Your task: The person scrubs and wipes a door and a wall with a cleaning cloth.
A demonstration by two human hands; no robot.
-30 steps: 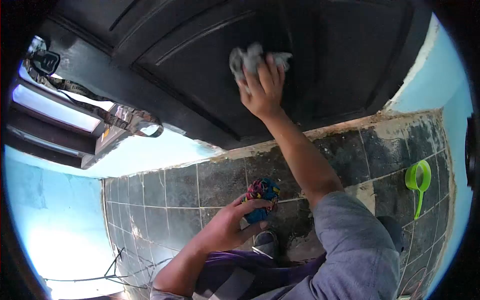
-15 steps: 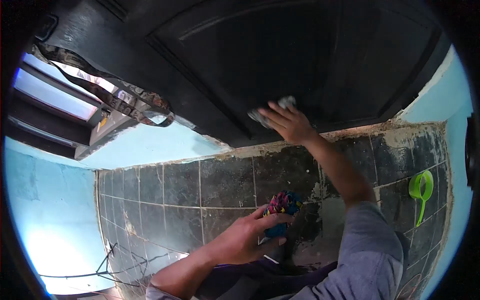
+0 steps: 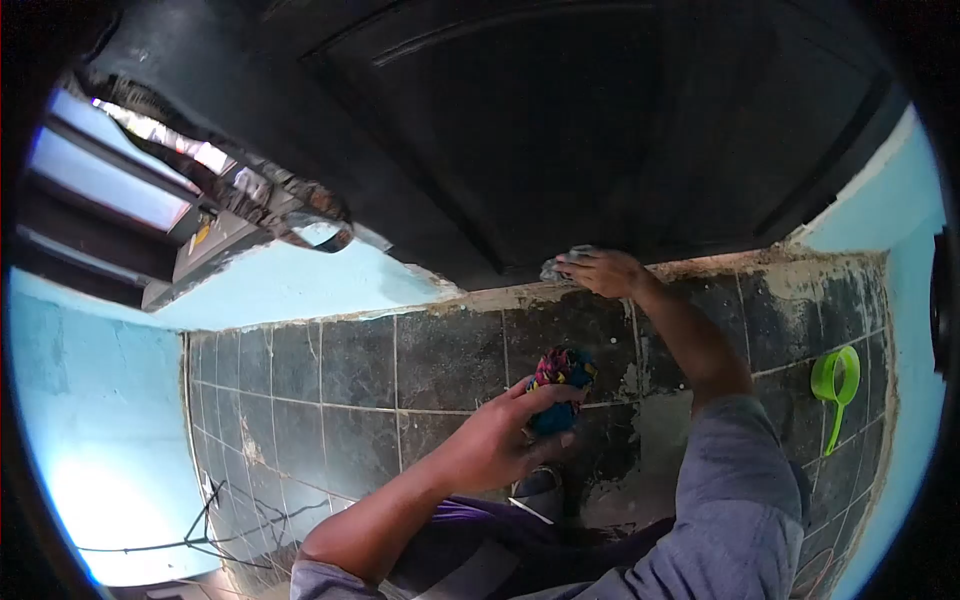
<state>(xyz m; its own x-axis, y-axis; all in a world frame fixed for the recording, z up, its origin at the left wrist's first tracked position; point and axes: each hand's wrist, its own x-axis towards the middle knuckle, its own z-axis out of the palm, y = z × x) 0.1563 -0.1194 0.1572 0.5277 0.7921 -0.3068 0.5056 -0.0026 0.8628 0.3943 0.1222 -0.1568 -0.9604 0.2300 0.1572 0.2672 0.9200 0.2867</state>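
A dark panelled door [image 3: 560, 130] fills the top of the view. My right hand [image 3: 606, 273] presses a grey cloth [image 3: 568, 264] against the door's lower edge. Lower down, over the floor, my left hand [image 3: 505, 435] is wrapped round a bunched multicoloured cloth [image 3: 562, 370], pink and yellow at the top with blue below. Part of a foot shows beneath that hand.
Dark tiles [image 3: 358, 362] cover the floor. A green dipper [image 3: 835, 376] lies at the right, near the light blue wall [image 3: 915, 210]. A patterned strap [image 3: 315, 200] hangs at the upper left, and a thin black rack [image 3: 205, 540] stands at the lower left.
My right hand and the grey cloth have moved down the door to its bottom edge. My left hand has shifted slightly up with the multicoloured cloth.
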